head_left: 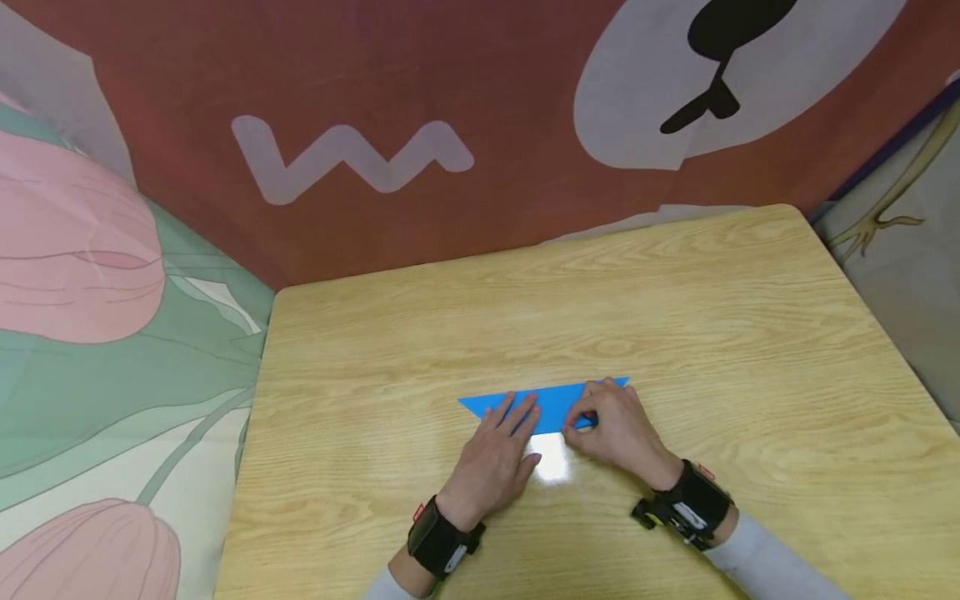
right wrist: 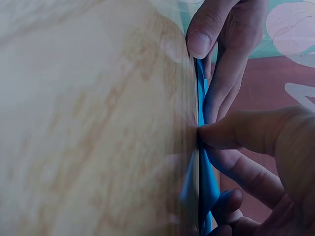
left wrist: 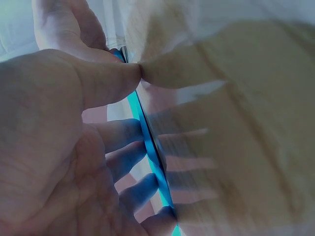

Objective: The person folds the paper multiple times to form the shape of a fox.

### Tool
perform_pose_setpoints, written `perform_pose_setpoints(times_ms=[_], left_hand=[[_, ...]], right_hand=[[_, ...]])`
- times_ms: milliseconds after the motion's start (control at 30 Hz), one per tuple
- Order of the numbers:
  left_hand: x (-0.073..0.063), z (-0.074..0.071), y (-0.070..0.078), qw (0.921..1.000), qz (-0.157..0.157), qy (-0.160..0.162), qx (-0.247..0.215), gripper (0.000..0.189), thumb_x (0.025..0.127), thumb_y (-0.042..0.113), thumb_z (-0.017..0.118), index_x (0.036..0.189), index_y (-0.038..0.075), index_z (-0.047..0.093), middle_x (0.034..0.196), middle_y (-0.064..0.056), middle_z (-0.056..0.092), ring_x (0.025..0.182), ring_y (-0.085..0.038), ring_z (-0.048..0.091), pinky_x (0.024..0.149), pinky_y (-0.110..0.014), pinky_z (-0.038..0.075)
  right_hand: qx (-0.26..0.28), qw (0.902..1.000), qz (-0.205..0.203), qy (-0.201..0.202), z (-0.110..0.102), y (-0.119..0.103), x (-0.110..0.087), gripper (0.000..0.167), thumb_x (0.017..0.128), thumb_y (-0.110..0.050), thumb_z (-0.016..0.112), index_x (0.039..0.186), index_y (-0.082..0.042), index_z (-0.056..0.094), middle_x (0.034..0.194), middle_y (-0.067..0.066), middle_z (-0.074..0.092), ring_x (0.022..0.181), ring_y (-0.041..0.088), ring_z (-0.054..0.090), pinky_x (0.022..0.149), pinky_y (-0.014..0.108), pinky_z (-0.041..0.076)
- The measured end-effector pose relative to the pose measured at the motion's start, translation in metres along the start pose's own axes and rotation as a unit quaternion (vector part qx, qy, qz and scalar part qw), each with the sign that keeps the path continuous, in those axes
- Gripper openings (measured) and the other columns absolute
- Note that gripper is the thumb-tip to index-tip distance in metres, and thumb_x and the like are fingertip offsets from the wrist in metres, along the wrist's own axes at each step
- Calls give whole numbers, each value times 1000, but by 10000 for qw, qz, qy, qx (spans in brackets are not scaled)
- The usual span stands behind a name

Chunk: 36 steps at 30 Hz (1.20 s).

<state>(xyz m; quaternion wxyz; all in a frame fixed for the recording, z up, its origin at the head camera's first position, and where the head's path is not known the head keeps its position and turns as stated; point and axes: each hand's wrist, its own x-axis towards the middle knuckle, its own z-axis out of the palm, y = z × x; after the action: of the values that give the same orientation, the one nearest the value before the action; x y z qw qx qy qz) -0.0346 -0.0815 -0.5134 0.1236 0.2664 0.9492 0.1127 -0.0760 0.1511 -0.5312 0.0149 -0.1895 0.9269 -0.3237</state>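
A sheet of blue paper (head_left: 553, 410), folded into a long shape with pointed ends, lies on the wooden table. My left hand (head_left: 491, 462) rests on its left part, fingers extended across it and the thumb out on the tabletop. At the near edge, right of the middle, my right hand (head_left: 621, 427) pinches the paper between thumb and index finger, the other fingers bent over its right end. Seen edge-on in the right wrist view, the blue paper (right wrist: 209, 184) bulges up by that thumb. The left wrist view shows the left fingers lying along the thin blue strip (left wrist: 154, 157).
The light wood table (head_left: 375, 350) extends around the paper on all sides. A brown wall covering (head_left: 405, 75) with a cartoon face stands along its far edge, and a flower-patterned one (head_left: 82, 250) along the left. Both wrists wear black camera bands.
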Motion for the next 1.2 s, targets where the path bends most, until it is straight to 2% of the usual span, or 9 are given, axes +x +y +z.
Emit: perform_pose_setpoints(times_ms=[333, 667, 933, 1200], left_hand=[[-1, 2, 1, 9996, -94, -90, 259, 68, 111, 43, 55, 169, 14, 33, 178, -1, 25, 165, -29, 22, 130, -49, 33], [3, 2, 3, 9998, -50, -61, 186, 68, 110, 40, 58, 167, 12, 36, 177, -3, 28, 164, -30, 25, 128, -50, 36], [2, 1, 3, 9998, 22, 49, 180, 67, 110, 39, 59, 166, 10, 39, 176, -5, 30, 163, -31, 27, 127, -51, 37], [0, 2, 0, 9994, 83, 35, 320, 67, 110, 40, 58, 167, 10, 38, 176, -5, 30, 163, -32, 27, 127, -50, 38]], right_hand=[[41, 10000, -3, -60, 0, -1, 1, 20, 75, -15, 89, 68, -31, 79, 68, -11, 54, 71, 7, 43, 68, 31, 28], [310, 9993, 156, -115, -6, 3, -2, 23, 75, -12, 89, 67, -31, 78, 68, -15, 55, 74, 10, 50, 73, 34, 32], [399, 9989, 188, -140, -8, 5, -1, 22, 75, -12, 90, 68, -29, 79, 67, -17, 54, 73, 10, 50, 77, 35, 33], [606, 9981, 97, -31, -7, 6, -3, 20, 75, -8, 89, 69, -25, 80, 66, -13, 54, 70, 9, 48, 70, 28, 35]])
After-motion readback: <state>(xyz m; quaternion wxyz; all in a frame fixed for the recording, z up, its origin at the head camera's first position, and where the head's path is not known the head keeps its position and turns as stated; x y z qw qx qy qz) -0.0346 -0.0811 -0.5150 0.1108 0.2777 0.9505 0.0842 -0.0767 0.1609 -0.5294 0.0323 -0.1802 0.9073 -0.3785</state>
